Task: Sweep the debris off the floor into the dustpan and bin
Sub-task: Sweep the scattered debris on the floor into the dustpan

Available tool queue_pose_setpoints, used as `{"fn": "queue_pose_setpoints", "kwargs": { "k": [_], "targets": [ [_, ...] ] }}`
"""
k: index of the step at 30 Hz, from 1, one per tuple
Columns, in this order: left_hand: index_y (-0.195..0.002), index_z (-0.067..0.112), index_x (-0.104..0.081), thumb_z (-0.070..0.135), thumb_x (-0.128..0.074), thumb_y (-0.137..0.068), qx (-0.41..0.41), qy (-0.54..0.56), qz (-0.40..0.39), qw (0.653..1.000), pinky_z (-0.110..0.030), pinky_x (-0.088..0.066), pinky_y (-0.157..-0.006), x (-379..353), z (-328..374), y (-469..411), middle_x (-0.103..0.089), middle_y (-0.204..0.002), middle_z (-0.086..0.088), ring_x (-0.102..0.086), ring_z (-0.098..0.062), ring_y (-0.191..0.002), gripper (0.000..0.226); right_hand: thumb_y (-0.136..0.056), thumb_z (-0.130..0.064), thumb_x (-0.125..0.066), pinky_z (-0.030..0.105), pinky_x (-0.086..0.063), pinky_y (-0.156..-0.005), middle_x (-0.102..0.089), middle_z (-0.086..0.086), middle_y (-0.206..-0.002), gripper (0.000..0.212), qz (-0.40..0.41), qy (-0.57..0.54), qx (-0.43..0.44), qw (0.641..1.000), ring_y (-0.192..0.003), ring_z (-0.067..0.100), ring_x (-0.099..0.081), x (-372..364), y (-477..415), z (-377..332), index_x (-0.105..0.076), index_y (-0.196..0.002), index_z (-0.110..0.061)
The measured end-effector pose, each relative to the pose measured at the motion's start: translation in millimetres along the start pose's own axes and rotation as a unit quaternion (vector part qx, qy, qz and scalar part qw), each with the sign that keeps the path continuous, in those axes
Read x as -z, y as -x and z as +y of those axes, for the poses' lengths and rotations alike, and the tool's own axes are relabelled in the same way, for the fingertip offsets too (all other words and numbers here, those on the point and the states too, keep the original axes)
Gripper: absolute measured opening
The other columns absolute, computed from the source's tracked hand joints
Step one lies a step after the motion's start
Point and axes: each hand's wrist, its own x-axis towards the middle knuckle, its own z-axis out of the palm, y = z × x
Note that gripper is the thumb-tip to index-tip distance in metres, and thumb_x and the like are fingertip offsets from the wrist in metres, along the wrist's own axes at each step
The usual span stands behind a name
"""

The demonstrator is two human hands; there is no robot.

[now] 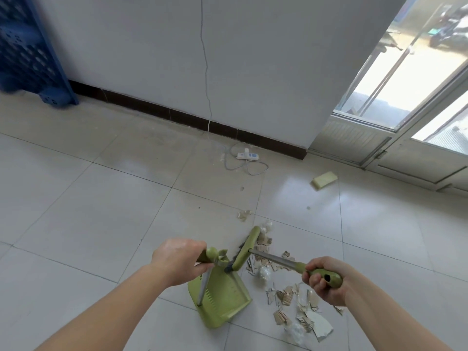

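My left hand [177,260] grips the green top of the dustpan's metal handle. The green dustpan [222,297] rests on the tiled floor just below it, its open side facing right. My right hand [325,279] holds the green grip of a short broom [247,248], whose green head with dark bristles sits at the dustpan's upper edge. Debris [291,300] of torn cardboard, paper scraps and bits of clear plastic lies scattered to the right of the dustpan and under the broom shaft. No bin is in view.
A white power strip [248,155] with its looped cable lies near the wall. A yellow sponge [325,179] sits on the floor by the glass door [415,79]. A blue perforated rack [27,46] stands at the far left. Small crumbs [244,214] lie beyond the broom.
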Motion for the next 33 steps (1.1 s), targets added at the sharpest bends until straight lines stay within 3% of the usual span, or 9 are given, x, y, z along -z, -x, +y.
{"fn": "queue_pose_setpoints", "kwargs": {
  "k": [3,10,17,27,33],
  "targets": [
    [-0.082,0.027,-0.041,0.063,-0.041,-0.087,-0.014,-0.001,-0.006,1.0,-0.027,-0.03,-0.049,1.0,6.4,-0.8,-0.051,-0.079,0.011,-0.048,-0.018,-0.072,0.036,-0.088,0.001,-0.047,0.015,-0.035,-0.022,-0.049,0.014,-0.065,0.014,0.003,-0.009,-0.003,1.0,-0.024,0.012,-0.043,8.8,4.9,2.9,-0.05,-0.101,0.004],
    [-0.079,0.028,-0.039,0.064,-0.041,-0.086,-0.037,0.005,-0.007,0.999,-0.031,-0.042,-0.06,6.0,9.7,-9.7,-0.051,-0.077,0.01,-0.049,-0.019,-0.07,0.037,-0.086,0.001,-0.048,0.014,-0.036,-0.024,-0.049,0.014,-0.065,0.019,-0.007,0.006,0.008,1.0,-0.026,0.012,-0.043,14.1,16.6,-7.6,-0.052,-0.103,0.007],
    [-0.081,0.028,-0.04,0.066,-0.041,-0.086,0.0,-0.02,0.009,1.0,-0.027,-0.028,-0.049,32.4,-8.4,-28.5,-0.051,-0.076,0.009,-0.047,-0.017,-0.068,0.038,-0.088,-0.001,-0.047,0.014,-0.036,-0.024,-0.05,0.013,-0.065,0.016,-0.053,0.023,0.028,0.998,-0.027,0.011,-0.044,-9.2,7.2,-46.5,-0.048,-0.103,0.004],
    [-0.081,0.028,-0.04,0.068,-0.039,-0.086,0.049,-0.03,0.029,0.998,-0.029,-0.041,-0.058,53.5,-45.3,-88.4,-0.052,-0.074,0.01,-0.05,-0.016,-0.068,0.04,-0.09,-0.002,-0.048,0.012,-0.034,-0.024,-0.048,0.008,-0.065,0.003,-0.086,0.015,0.043,0.995,-0.026,0.009,-0.043,-69.2,-40.5,-125.0,-0.049,-0.088,0.0],
    [-0.08,0.028,-0.04,0.068,-0.04,-0.085,0.046,-0.04,0.038,0.997,-0.026,-0.034,-0.053,62.1,-57.1,-127.1,-0.053,-0.074,0.01,-0.051,-0.014,-0.067,0.04,-0.089,-0.001,-0.049,0.013,-0.033,-0.023,-0.047,0.008,-0.063,0.004,-0.06,0.005,0.034,0.998,-0.024,0.01,-0.043,-78.7,-63.8,-158.4,-0.05,-0.086,0.001]
  ]
}}
